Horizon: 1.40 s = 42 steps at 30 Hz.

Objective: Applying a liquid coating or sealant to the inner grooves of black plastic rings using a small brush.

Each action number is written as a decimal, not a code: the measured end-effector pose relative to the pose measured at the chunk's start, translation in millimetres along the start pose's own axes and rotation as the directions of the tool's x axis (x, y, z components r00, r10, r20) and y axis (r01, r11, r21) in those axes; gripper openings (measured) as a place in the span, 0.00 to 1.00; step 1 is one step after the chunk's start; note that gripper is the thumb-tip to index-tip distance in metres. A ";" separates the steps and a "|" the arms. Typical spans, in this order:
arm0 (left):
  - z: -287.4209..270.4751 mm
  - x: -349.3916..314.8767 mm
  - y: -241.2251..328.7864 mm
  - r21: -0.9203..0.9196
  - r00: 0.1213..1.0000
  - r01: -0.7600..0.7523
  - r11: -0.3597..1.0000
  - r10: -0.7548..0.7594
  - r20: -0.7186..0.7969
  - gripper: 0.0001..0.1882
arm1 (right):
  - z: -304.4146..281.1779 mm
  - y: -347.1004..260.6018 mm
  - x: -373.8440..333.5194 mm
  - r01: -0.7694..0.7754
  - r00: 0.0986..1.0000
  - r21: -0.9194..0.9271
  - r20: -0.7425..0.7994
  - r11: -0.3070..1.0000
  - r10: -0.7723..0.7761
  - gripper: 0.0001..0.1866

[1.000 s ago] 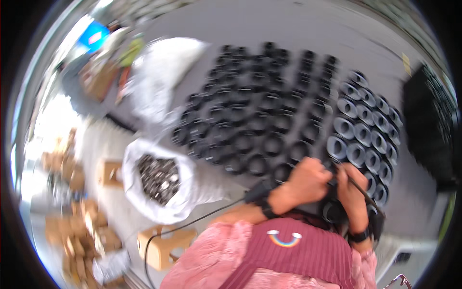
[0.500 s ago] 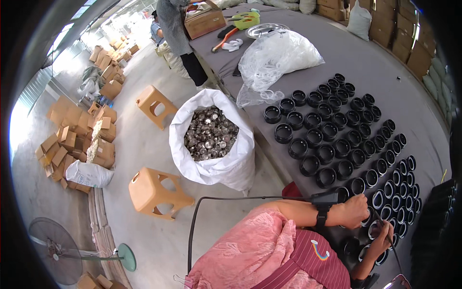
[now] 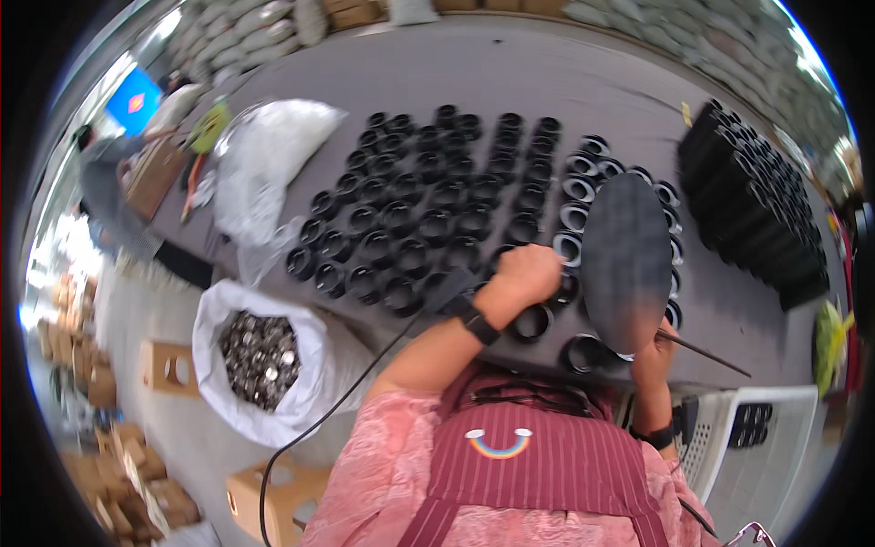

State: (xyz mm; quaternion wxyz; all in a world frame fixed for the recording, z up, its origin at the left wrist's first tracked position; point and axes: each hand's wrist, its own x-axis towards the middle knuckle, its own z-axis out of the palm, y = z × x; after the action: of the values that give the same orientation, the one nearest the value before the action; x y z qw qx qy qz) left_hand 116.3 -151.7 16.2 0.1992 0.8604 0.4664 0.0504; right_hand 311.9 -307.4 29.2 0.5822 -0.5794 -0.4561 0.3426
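My left hand is closed over the front rows of short black ring-shaped cups; whatever its fingers hold is hidden. To its right, my right hand grips a thin dark stick, which slants down to the right. A blurred dark oval covers the area just above my right hand, and what lies there cannot be made out. Several cups with pale rims stand in rows beside that oval. Other cups are at the table's front edge, close below my left hand.
A white sack of small metallic pieces stands on the floor at left. A clear plastic bag lies on the grey table. Stacked black cups form a block at right, above a white crate. A stool is behind.
My view has swung to the right, bringing the stacked cups and white crate in. My right hand still holds the stick; my left hand stays closed over the cups.
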 end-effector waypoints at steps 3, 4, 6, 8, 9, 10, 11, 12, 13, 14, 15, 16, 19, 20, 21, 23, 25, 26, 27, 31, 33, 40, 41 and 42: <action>11.1 9.6 8.5 0.053 0.981 0.049 0.997 -0.038 -0.189 0.09 | -1.1 -0.7 -2.4 -0.012 0.999 0.066 0.038 0.998 0.009 0.09; 12.2 9.7 10.5 0.130 0.963 0.062 0.990 -0.025 -0.269 0.08 | -8.8 3.5 -5.1 0.003 1.000 0.015 -0.012 1.000 -0.003 0.09; 24.2 13.8 11.0 0.206 0.932 -0.002 0.979 0.077 -0.354 0.05 | -14.3 11.5 -8.2 0.009 0.998 -0.018 -0.059 1.000 -0.010 0.10; 16.9 13.2 16.6 0.177 0.923 -0.084 0.981 0.144 -0.357 0.06 | -27.1 16.5 -13.3 0.026 0.996 -0.014 -0.087 1.000 -0.028 0.10; 2.8 7.6 17.0 0.019 0.923 -0.101 0.995 0.101 -0.372 0.08 | -32.0 19.1 -15.3 0.047 0.994 -0.020 -0.103 0.999 -0.048 0.10; -12.8 -3.5 6.1 -0.039 0.926 -0.024 0.999 0.008 -0.376 0.09 | -29.4 20.0 -16.5 0.031 0.996 -0.007 -0.079 0.999 -0.031 0.10; -30.0 -13.6 -8.1 -0.107 0.923 0.034 0.994 -0.072 -0.377 0.11 | -29.9 17.7 -17.8 0.016 0.997 -0.010 -0.069 1.000 -0.017 0.10; -46.1 -22.6 -27.9 -0.133 0.897 0.088 0.987 -0.136 -0.421 0.12 | -29.5 17.8 -17.2 0.033 0.998 -0.023 -0.045 0.999 -0.034 0.10; -64.1 -31.6 -50.5 -0.164 0.864 0.133 0.977 -0.196 -0.463 0.14 | -30.2 16.1 -15.4 0.040 0.999 -0.035 -0.020 0.999 -0.041 0.10; -78.7 -39.5 -77.3 -0.183 0.808 0.193 0.964 -0.262 -0.528 0.15 | -30.1 13.4 -13.2 0.047 0.999 -0.057 0.006 0.997 -0.047 0.10; -94.7 -45.6 -103.4 -0.209 0.744 0.241 0.948 -0.318 -0.587 0.16 | -30.8 10.1 -10.4 0.056 0.998 -0.086 0.025 0.995 -0.054 0.10; -118.5 -57.2 -123.5 -0.213 0.707 0.323 0.922 -0.385 -0.594 0.17 | -31.2 7.1 -7.4 0.050 0.998 -0.083 0.032 0.995 -0.047 0.10; -158.7 -92.3 -225.4 -0.260 0.496 0.412 0.873 -0.454 -0.740 0.28 | -35.5 8.7 4.2 0.057 0.998 -0.223 0.014 0.973 -0.056 0.11; -179.0 -102.6 -246.2 -0.297 0.441 0.496 0.816 -0.531 -0.724 0.31 | -37.4 10.6 5.8 0.038 0.999 -0.234 -0.007 0.971 -0.041 0.11; -199.3 -114.6 -267.3 -0.334 0.375 0.574 0.748 -0.602 -0.705 0.34 | -39.8 11.3 7.3 0.019 0.999 -0.246 -0.027 0.969 -0.026 0.11; -234.9 -148.5 -334.1 -0.370 0.246 0.641 0.673 -0.637 -0.731 0.37 | -45.4 10.4 10.5 -0.030 1.000 -0.225 -0.006 0.974 0.030 0.10; -258.3 -156.0 -353.9 -0.127 0.215 0.722 0.680 -0.395 -0.893 0.39 | -33.8 -23.4 15.5 -0.117 0.984 -0.274 0.101 0.955 0.149 0.11; -282.7 -185.8 -392.2 -0.093 0.137 0.739 0.667 -0.283 -0.949 0.39 | -30.9 -24.0 19.3 -0.113 0.981 -0.257 0.122 0.960 0.148 0.11; -302.8 -212.5 -423.0 -0.054 0.065 0.764 0.643 -0.160 -0.985 0.40 | -30.0 -22.2 24.0 -0.070 0.979 -0.252 0.167 0.965 0.115 0.11; -333.9 -178.0 -395.4 -0.381 -0.032 0.692 0.613 -0.502 -0.865 0.42 | -17.7 -21.2 28.6 0.015 0.988 -0.366 0.148 0.931 0.043 0.11; -351.0 -176.4 -365.8 -0.589 -0.152 0.512 0.625 -0.609 -0.778 0.42 | -21.7 -18.7 29.3 0.003 0.982 -0.367 0.175 0.930 0.066 0.11; -218.2 -137.6 -256.5 -0.081 0.280 0.499 0.863 -0.250 -0.927 0.29 | -11.4 -24.3 23.8 0.122 0.983 -0.380 0.173 0.917 -0.059 0.12; -190.1 -138.3 -216.8 -0.172 0.421 0.545 0.821 -0.445 -0.790 0.24 | -11.7 -25.8 22.3 0.120 0.983 -0.401 0.173 0.908 -0.054 0.12; -154.4 -146.8 -200.6 0.086 0.470 0.460 0.884 -0.161 -0.868 0.17 | -10.8 -28.3 21.6 0.126 0.980 -0.398 0.192 0.909 -0.052 0.11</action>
State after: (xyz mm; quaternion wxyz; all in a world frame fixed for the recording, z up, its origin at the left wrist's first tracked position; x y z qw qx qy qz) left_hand -165.0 -129.5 93.9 -0.1812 0.6461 0.6553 0.3469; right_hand 325.8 -293.9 60.9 0.4208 -0.6337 -0.5934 0.2631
